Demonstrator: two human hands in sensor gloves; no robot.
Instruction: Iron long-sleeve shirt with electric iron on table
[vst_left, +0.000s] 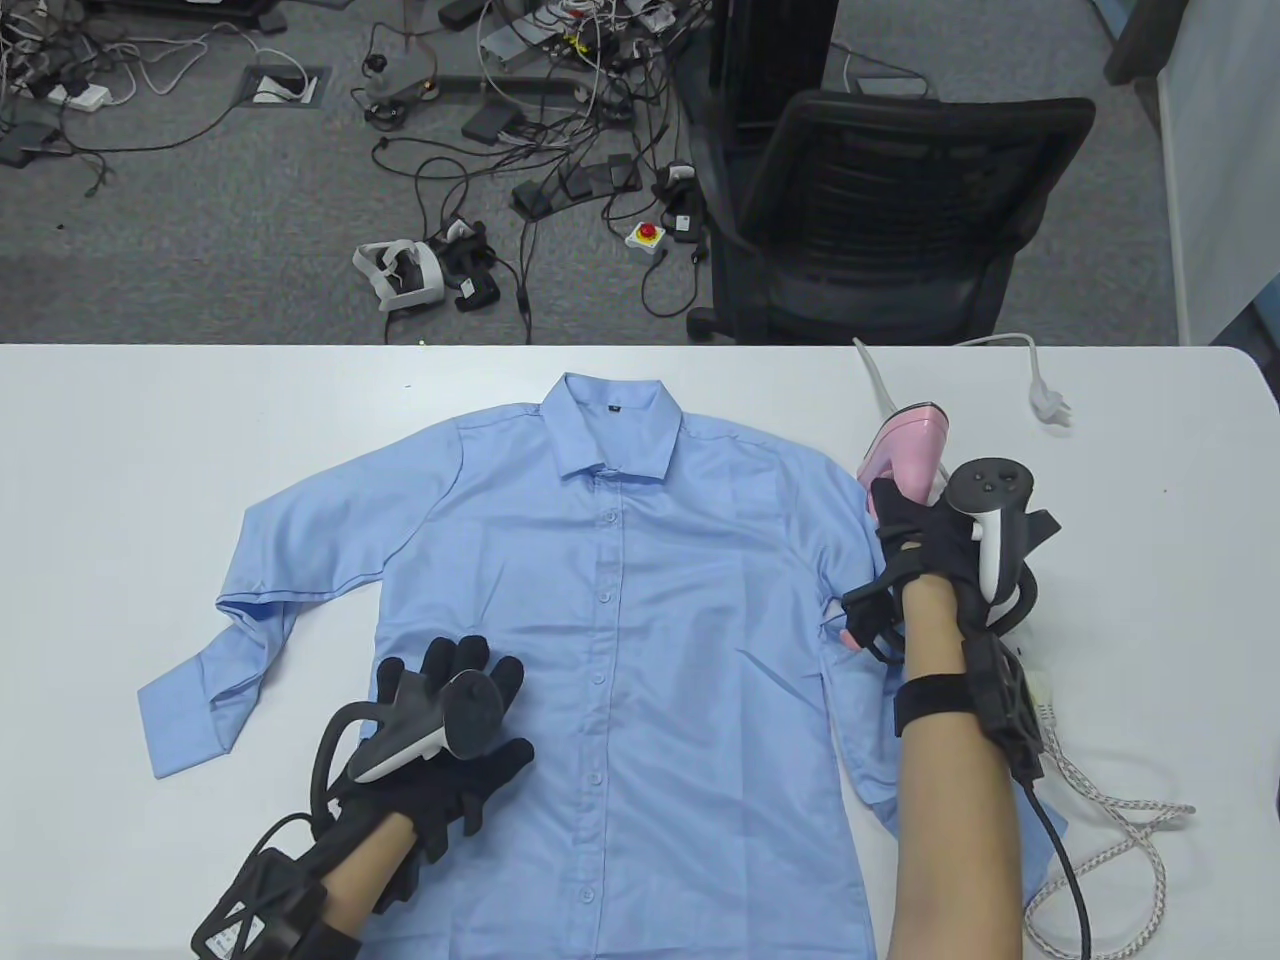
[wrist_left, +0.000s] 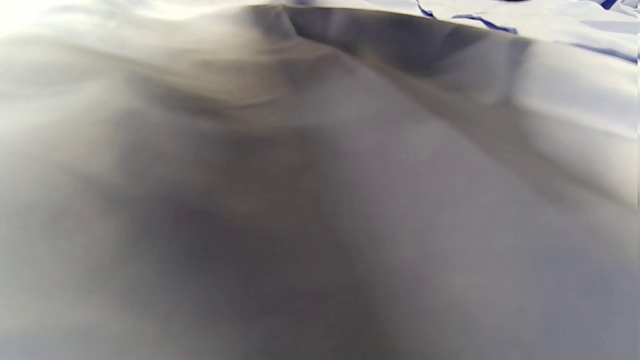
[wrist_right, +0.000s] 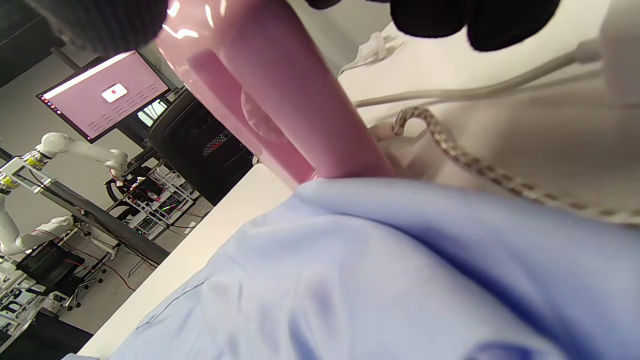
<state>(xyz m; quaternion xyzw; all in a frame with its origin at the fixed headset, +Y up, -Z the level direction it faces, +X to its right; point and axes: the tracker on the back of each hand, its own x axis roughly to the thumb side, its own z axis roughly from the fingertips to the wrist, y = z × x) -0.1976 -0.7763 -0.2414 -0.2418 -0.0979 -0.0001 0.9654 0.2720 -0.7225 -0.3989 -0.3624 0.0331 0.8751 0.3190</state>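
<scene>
A light blue long-sleeve shirt (vst_left: 620, 620) lies flat, front up and buttoned, on the white table (vst_left: 120, 440). My left hand (vst_left: 470, 720) rests flat with fingers spread on the shirt's lower left front. The left wrist view shows only blurred cloth (wrist_left: 320, 200) close up. My right hand (vst_left: 915, 545) grips the handle of a pink electric iron (vst_left: 905, 445) at the shirt's right shoulder and sleeve. In the right wrist view the pink iron (wrist_right: 280, 110) meets the blue cloth (wrist_right: 380, 270), with my gloved fingers (wrist_right: 475, 20) at the top.
The iron's braided cord (vst_left: 1110, 850) loops on the table at the right, by my right forearm. A white cable and plug (vst_left: 1050, 400) lie near the far right edge. A black office chair (vst_left: 880, 220) stands beyond the table.
</scene>
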